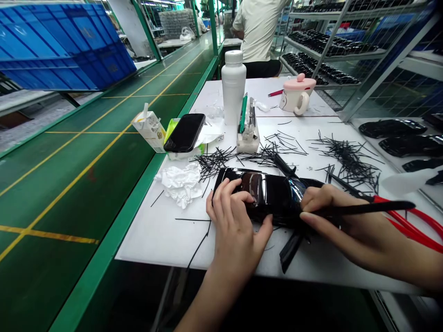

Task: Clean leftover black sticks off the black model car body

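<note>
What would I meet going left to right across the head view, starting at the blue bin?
Blue bin → drink carton → black phone → left hand, fingers on the glossy black model car → right hand → red tool handles.

A white bottle (234, 92) (capped) stands near a pink-lidded mug (290, 100).

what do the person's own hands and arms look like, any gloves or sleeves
Both the left hand and the right hand are bare, with no gloves. No sleeve shows on the left forearm or the right forearm as far as each is in view. No ring, watch or bracelet can be seen, though some right fingers are partly hidden.
</note>
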Tool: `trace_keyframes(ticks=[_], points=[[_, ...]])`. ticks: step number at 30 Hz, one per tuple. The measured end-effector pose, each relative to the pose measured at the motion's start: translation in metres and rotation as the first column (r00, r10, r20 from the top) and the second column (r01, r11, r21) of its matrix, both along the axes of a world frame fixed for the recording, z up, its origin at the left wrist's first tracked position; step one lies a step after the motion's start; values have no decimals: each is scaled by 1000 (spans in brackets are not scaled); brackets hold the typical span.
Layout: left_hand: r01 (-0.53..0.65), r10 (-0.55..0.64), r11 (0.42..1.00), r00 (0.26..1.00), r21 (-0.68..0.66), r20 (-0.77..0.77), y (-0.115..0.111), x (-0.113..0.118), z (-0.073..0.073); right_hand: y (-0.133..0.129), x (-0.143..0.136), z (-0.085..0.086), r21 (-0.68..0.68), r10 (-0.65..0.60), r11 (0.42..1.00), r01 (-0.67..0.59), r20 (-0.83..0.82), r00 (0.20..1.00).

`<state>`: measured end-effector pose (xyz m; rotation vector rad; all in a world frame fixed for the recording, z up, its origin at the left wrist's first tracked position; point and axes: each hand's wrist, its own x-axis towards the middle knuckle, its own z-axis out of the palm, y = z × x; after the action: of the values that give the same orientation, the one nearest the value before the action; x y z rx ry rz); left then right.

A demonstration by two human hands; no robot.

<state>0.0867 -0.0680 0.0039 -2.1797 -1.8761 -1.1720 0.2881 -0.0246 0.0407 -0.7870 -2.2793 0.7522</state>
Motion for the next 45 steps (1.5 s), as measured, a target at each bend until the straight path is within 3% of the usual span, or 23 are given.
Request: trace_keyframes(ticks=[21,38,45], points=[[2,-2,1000,1000,9,20,1,1,0,0,-3,-6,50,27,998,-29,49,998],[-5,5,1000,1000,14,27,1,2,0,-2,-9,5,95,45,994,-55,108,993],[0,0,1000,1000,7,3,1,0,0,-3,-10,-6,112,24,993,-34,96,995]])
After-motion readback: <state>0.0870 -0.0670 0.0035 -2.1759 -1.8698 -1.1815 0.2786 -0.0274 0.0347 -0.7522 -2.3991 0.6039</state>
